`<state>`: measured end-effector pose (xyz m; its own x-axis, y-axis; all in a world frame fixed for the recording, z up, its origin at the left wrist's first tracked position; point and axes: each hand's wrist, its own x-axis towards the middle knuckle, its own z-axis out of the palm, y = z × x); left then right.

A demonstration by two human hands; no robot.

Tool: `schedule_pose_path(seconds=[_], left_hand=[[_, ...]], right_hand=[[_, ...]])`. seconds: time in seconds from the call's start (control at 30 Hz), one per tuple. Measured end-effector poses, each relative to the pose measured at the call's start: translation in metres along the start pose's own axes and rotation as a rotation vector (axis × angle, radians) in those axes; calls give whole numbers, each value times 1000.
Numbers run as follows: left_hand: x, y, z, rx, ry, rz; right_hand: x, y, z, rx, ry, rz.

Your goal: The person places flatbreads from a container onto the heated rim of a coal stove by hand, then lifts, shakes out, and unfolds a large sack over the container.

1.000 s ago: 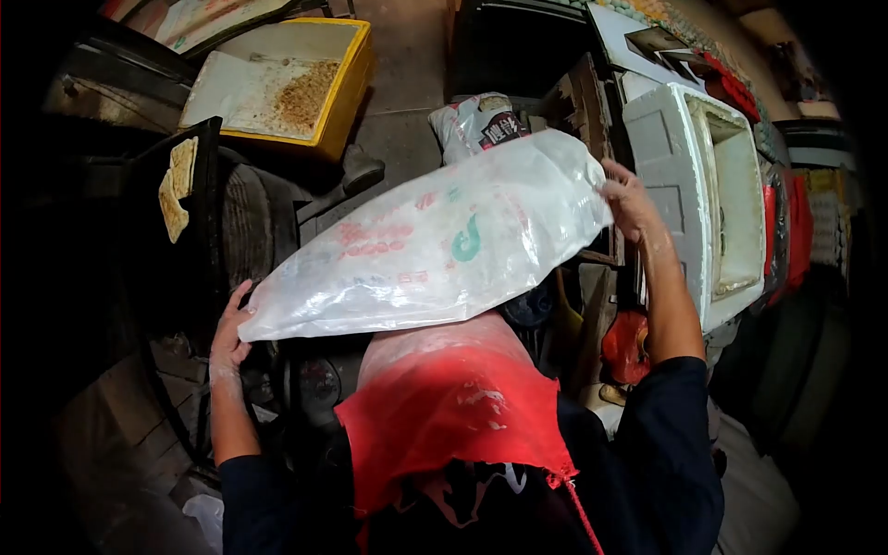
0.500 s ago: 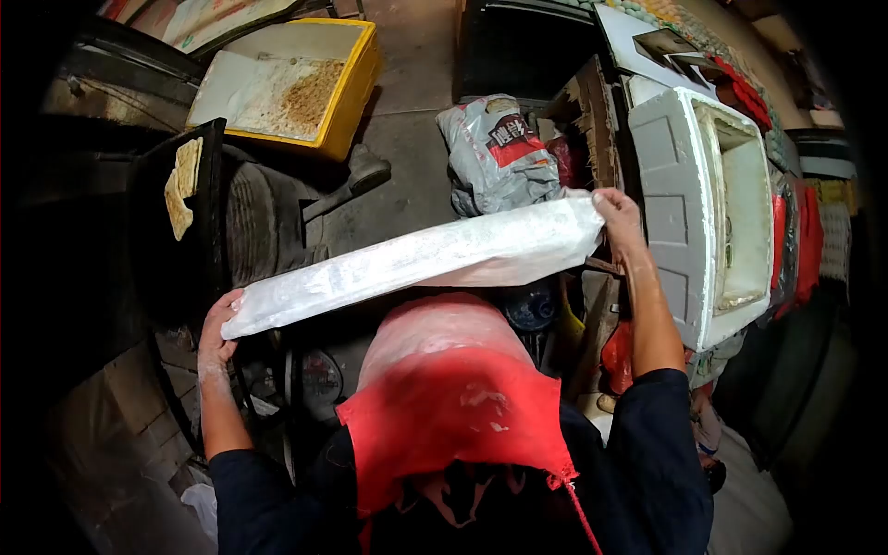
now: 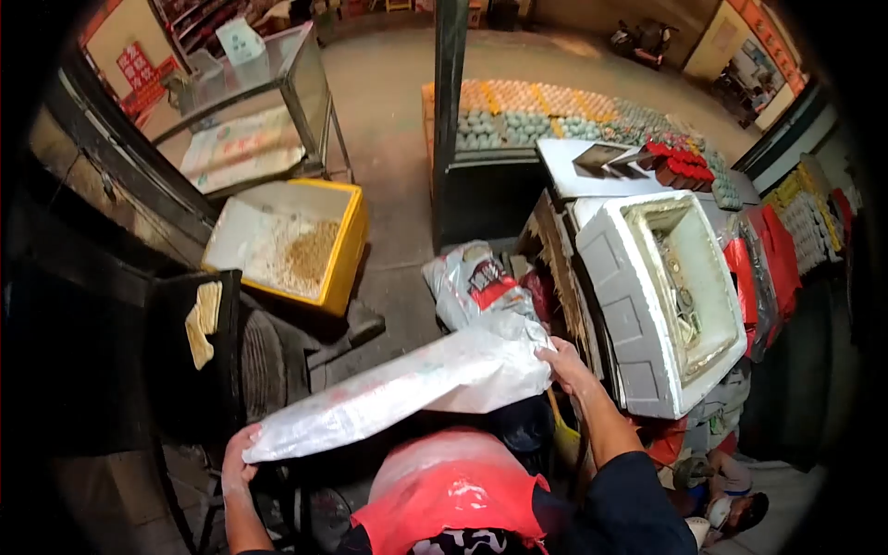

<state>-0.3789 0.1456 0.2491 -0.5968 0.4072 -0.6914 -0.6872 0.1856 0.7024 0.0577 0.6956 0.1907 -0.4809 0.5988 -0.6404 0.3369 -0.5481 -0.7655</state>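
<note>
A long, folded white plastic sack [image 3: 398,384] with faint printing stretches slantwise in front of my red apron [image 3: 444,490]. My left hand [image 3: 240,456] grips its lower left end. At the higher right end, my right hand [image 3: 566,365] has its fingers closed on the sack's edge. The sack sags a little between the hands, and its right half hangs open in a loose fold. Just beyond it lies a grey and red printed bag [image 3: 476,282] on the floor.
A yellow-rimmed foam box [image 3: 347,250] with crumbs stands ahead left, beside a black stand [image 3: 176,370] bearing flatbread [image 3: 203,324]. On the right sits a white foam box [image 3: 638,324] holding what looks like money. Eggs [image 3: 527,111] are stacked farther off. Another person [image 3: 731,504] is at lower right.
My view has tilted up, showing the doorway, eggs and street beyond. Both hands keep hold of the sack, which has sunk lower in view and is bunched more at the right.
</note>
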Motion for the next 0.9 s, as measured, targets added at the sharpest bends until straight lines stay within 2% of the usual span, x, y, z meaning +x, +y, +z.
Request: schedule_pose_path(seconds=[0.07,0.1,0.13,0.2,0.27,0.33,0.47,0.67,0.9], left_hand=[[2,-1,-5,-49,-46,7],[-2,3,2,-61,-28,11],[-3,3,3,-69,-16,-1],[13,-14,-28,-62,-40,13],[12,-16,-30,-69,-31,26],[5,-15,-29,-89,20,22],[-3,-4,-8,-72,46,37],[2,-11,-14,-89,-22,62],[7,-18,-24,-107,-25,56]], right_hand=[[-43,-42,26,-43,-82,33],[-44,-32,25,-102,-125,129],[-21,13,10,-2,-215,170],[-24,42,15,149,-184,163],[-23,40,14,138,-130,173],[-7,57,3,215,-225,200],[-19,22,13,219,-335,169],[-19,54,8,139,-287,412],[-26,40,10,-48,-211,430]])
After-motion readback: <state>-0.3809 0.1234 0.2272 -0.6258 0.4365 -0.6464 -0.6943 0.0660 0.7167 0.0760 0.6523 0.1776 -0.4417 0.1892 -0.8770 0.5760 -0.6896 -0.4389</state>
